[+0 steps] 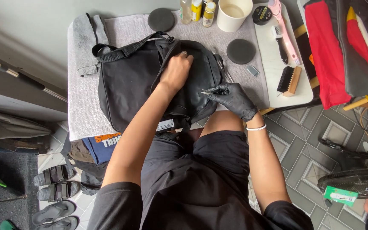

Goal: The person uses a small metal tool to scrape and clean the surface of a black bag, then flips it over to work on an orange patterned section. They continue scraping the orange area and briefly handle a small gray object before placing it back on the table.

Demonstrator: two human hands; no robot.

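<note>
Head view: a black bag (150, 81), likely soft, light and best gripped at strap or seams, lies on a grey towel (81, 106). The bare left hand (176, 70) presses it, fingers curled; the gloved right hand (234, 99) pinches small scissors (207, 91). A white rectangular label (165, 125) marks its near edge; yellow-labelled bottles (203, 10) stand behind.

The bottles (196, 10) and red cloth (329, 51) are cut off at top.
</note>
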